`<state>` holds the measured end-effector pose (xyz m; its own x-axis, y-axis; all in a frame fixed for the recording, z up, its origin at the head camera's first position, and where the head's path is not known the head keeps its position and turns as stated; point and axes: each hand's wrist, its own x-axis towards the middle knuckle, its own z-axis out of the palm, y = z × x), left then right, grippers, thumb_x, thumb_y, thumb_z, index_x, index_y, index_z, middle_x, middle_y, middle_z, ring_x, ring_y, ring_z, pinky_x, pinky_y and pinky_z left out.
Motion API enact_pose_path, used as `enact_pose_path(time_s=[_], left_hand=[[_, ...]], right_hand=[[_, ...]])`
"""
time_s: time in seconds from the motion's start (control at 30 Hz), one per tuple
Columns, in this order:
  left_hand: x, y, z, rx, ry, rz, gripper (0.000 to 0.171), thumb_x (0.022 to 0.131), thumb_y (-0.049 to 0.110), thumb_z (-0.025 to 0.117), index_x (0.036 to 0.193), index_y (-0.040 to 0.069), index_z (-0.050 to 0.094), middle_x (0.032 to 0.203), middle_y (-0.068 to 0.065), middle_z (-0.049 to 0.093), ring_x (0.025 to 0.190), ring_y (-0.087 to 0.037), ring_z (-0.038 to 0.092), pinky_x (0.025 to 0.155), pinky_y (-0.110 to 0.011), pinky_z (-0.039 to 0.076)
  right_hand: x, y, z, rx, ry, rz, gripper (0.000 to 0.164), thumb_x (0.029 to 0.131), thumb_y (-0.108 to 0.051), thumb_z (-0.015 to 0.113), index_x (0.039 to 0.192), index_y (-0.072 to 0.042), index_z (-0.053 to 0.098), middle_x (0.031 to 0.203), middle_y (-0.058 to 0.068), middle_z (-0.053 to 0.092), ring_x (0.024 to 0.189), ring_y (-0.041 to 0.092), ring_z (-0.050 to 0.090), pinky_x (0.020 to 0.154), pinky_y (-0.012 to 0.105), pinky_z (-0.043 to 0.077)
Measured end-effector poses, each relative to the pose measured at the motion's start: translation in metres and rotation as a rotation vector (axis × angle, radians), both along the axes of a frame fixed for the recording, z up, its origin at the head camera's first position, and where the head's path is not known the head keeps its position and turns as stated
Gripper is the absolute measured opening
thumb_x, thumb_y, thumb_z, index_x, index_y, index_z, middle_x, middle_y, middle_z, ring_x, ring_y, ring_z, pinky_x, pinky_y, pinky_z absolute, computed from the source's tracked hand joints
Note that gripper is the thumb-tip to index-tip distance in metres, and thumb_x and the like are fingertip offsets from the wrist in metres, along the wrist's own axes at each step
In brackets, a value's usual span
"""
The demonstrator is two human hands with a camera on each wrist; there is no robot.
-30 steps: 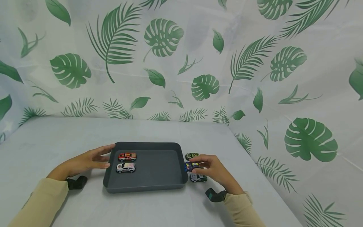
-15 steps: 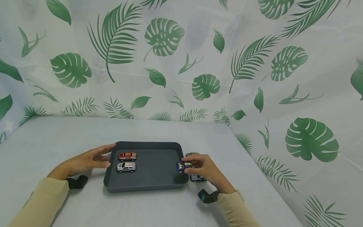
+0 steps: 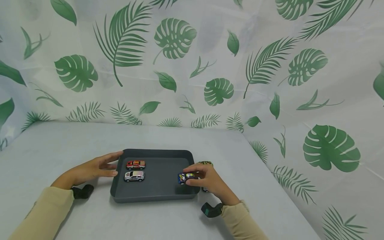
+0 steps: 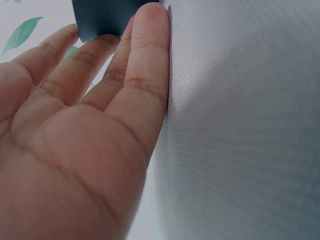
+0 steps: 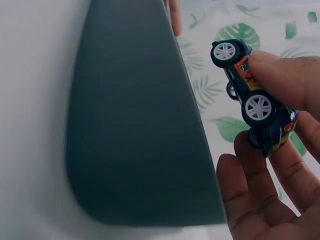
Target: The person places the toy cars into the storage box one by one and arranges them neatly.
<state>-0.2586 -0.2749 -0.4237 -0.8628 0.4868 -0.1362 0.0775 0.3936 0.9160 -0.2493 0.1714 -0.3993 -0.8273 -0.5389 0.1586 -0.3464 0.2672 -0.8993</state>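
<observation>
Between thumb and fingers my right hand (image 3: 208,178) pinches a dark blue toy car (image 3: 186,177), holding it over the right part of a grey tray (image 3: 162,196). The right wrist view shows that toy car (image 5: 250,95) above the tray's rim, its white-spoked wheels turned toward the camera. My left hand (image 3: 90,171) touches the tray's left side with fingers extended; in the left wrist view its fingertips meet the dark tray wall (image 4: 100,17). Inside the tray at the left, a red toy car (image 3: 135,165) sits behind a white toy car (image 3: 134,176).
Just right of the tray stands a green patterned toy car (image 3: 207,163), partly behind the right hand. Another toy car (image 3: 205,189) there is mostly hidden by that hand. A white cloth (image 3: 150,220) covers the table, and a leaf-print curtain (image 3: 186,66) hangs behind.
My right hand has carried the blue toy car leftward, from between the two cars beside the tray to over the tray's right part. The left hand stays at the tray's left side.
</observation>
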Motion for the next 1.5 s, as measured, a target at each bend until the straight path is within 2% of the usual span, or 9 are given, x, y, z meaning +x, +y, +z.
enact_pose_path(time_s=[0.73,1.23,1.5], left_hand=[[0.001,0.0,0.001,-0.008,-0.002,0.001,0.095,0.104,0.022,0.076,0.172,0.001,0.015,0.173,-0.035,0.019,0.153,-0.062,0.031,0.115,-0.076,0.035],[0.001,0.001,0.003,-0.012,0.0,0.001,0.094,0.104,0.023,0.076,0.172,0.001,0.015,0.172,-0.036,0.022,0.153,-0.062,0.031,0.114,-0.076,0.036],[0.002,0.0,0.002,0.011,-0.001,-0.004,0.093,0.104,0.021,0.076,0.172,0.001,0.016,0.173,-0.035,0.021,0.153,-0.062,0.03,0.114,-0.076,0.035]], right_hand=[[0.005,-0.034,-0.003,-0.015,0.018,0.007,0.036,0.092,0.0,0.082,0.127,0.007,0.076,0.128,0.02,0.072,0.113,0.022,0.07,0.094,0.028,0.059],[0.006,-0.05,-0.009,-0.006,-0.064,-0.03,0.034,0.093,0.0,0.083,0.125,0.008,0.076,0.125,0.019,0.075,0.105,0.017,0.075,0.088,0.026,0.06],[0.005,-0.059,-0.011,0.01,-0.05,-0.044,0.032,0.092,-0.001,0.084,0.123,0.007,0.077,0.124,0.018,0.077,0.107,0.021,0.076,0.092,0.029,0.061]])
